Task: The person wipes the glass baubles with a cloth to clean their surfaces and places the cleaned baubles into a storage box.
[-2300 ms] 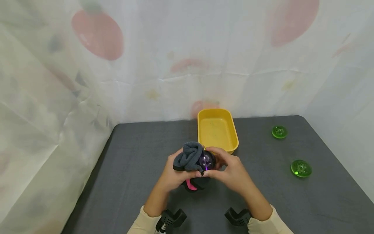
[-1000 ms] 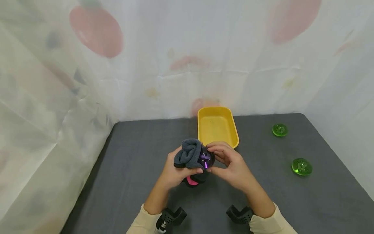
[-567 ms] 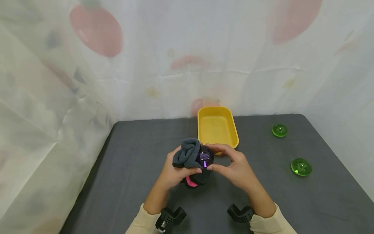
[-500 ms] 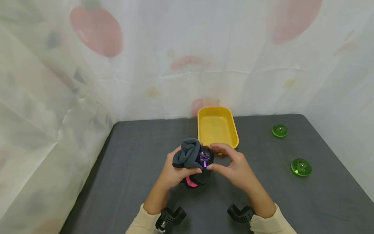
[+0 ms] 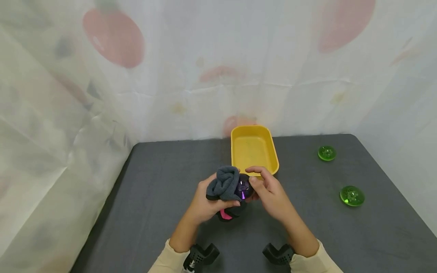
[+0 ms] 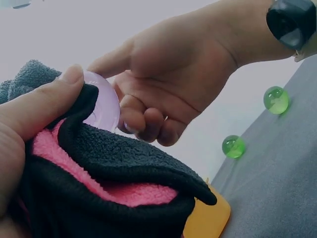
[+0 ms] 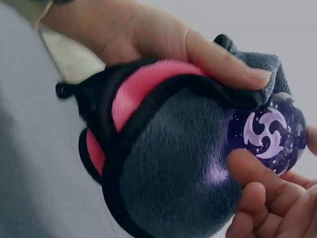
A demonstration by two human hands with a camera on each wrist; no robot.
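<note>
Head view showed both hands meeting just in front of a yellow tray on a dark table. Left hand gripped a grey cloth bunched around a purple ball, seemingly to rub it; right hand pinched the ball to steady it. Left wrist view showed the left thumb pressing the cloth's edge onto the ball. Right wrist view showed right fingertips curled against the ball's patterned face.
</note>
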